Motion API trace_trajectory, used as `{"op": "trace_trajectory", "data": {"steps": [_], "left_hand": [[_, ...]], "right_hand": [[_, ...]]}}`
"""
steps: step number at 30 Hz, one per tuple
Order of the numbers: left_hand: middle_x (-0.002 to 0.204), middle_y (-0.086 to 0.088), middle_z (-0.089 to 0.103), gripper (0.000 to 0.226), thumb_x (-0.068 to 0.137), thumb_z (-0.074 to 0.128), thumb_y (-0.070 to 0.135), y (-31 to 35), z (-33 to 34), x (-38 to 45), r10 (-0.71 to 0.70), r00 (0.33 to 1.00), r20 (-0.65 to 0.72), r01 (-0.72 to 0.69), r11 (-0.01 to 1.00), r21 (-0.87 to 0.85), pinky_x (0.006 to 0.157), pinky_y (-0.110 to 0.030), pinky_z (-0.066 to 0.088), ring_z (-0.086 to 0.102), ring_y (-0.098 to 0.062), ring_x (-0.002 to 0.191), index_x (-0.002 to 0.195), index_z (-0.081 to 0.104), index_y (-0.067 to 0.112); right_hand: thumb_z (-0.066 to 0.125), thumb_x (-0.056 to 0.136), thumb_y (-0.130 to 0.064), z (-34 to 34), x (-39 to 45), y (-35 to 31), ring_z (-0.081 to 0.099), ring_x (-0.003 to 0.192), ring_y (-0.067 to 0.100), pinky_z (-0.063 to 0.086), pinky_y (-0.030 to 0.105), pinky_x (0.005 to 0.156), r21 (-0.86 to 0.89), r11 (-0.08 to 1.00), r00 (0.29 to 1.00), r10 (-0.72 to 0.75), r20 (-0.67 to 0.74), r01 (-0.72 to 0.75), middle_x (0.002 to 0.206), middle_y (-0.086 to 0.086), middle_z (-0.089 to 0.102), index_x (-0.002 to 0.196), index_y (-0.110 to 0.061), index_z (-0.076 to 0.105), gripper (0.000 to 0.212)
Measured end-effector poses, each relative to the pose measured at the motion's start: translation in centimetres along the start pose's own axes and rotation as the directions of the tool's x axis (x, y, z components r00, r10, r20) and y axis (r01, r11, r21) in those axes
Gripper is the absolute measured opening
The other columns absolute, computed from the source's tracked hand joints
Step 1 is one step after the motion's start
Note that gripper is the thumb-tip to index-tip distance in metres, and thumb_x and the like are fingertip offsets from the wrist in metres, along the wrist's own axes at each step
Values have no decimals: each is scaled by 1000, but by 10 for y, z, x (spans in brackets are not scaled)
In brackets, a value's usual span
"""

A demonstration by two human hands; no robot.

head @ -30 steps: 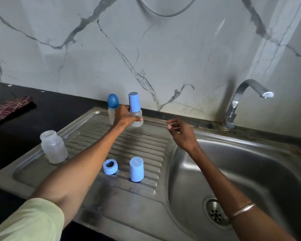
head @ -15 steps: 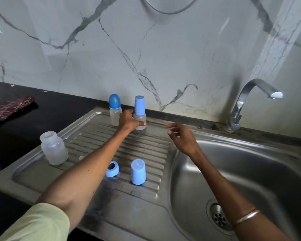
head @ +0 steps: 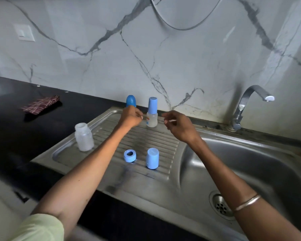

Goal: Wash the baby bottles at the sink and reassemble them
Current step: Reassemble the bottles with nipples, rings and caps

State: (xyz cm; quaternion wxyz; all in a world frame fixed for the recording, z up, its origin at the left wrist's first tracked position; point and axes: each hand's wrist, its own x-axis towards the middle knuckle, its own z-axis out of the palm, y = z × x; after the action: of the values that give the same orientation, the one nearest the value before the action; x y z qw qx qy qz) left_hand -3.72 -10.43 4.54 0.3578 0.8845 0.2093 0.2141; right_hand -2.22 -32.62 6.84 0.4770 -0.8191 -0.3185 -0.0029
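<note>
An assembled baby bottle with a light blue cap (head: 152,113) stands upright at the back of the steel drainboard (head: 111,178). My left hand (head: 131,117) hovers just left of it, fingers loosely curled, holding nothing. Behind that hand a second bottle with a dark blue domed cap (head: 131,101) is partly hidden. My right hand (head: 178,126) floats empty to the right of the bottle. An uncapped frosted bottle (head: 84,137) stands at the drainboard's left. A blue screw ring (head: 130,155) and a blue cap (head: 152,158) sit near the front.
The sink basin (head: 250,164) with its drain (head: 221,205) lies to the right, below a curved tap (head: 245,105). A checked cloth (head: 41,105) rests on the black counter at the left. A marble wall rises close behind.
My left hand set the light-blue-capped bottle down at the back of the drainboard and let go of it. My right hand stayed hovering nearby.
</note>
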Motion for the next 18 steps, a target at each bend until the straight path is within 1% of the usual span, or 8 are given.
{"op": "trace_trajectory", "data": {"steps": [2,4,6,8,12,14,16,18], "left_hand": [[107,-9,75,20,89,64,-1,-2,-24,-18,26,999,-25,-26,1000,17,85,-17,46,70,-20,100,104,76,5],[112,-7,74,26,91,59,-2,-11,-47,-38,20,1000,-21,-19,999,42,88,-17,45,68,-19,106,109,76,8],[115,-5,73,30,90,57,-3,-27,-64,-56,11,1000,-2,-11,997,74,92,-22,47,66,-19,110,112,74,8],[114,-5,73,28,90,57,-2,-46,-74,-72,-12,1000,-8,13,995,100,96,-28,50,66,-20,110,110,74,9],[99,-3,75,15,90,62,1,-78,-74,-97,-36,999,21,34,996,79,90,-26,52,69,-18,96,99,74,4],[97,-7,76,11,87,72,8,-90,-73,-106,-62,998,29,61,997,53,90,-33,55,71,-22,95,97,73,3],[100,-9,74,29,82,81,18,-95,-73,-112,-83,995,50,78,993,91,90,-35,55,69,-23,96,105,71,4],[104,-8,71,40,77,86,24,-99,-71,-118,-103,994,48,92,976,195,88,-35,54,67,-23,98,109,68,7]], "right_hand": [[59,93,-8,15,-9,-31,66,83,19,50,21,66,14,999,999,-36,17,36,100,1,67,113,-14,67,22],[60,92,-4,36,-20,-60,66,86,21,49,15,65,26,997,994,-76,79,74,103,4,67,114,-10,67,23],[64,91,-9,59,-29,-79,65,94,19,51,16,76,-94,989,980,-98,171,116,109,3,68,117,-12,66,27],[69,88,-18,81,-32,-84,64,103,16,51,25,92,-257,957,967,-70,247,135,115,1,68,121,-16,66,33],[68,84,-16,115,-32,-71,60,116,22,47,32,99,-493,863,948,54,313,114,126,5,64,126,-16,63,42],[66,82,-14,128,-34,-63,57,120,24,45,33,102,-562,819,942,94,322,110,129,7,62,127,-15,61,45],[66,81,-14,139,-36,-58,56,121,27,46,35,102,-586,803,941,103,321,112,130,9,61,127,-13,61,46],[66,82,-14,148,-38,-56,56,121,27,47,36,101,-590,800,943,108,315,105,131,9,59,128,-15,60,47]]}}
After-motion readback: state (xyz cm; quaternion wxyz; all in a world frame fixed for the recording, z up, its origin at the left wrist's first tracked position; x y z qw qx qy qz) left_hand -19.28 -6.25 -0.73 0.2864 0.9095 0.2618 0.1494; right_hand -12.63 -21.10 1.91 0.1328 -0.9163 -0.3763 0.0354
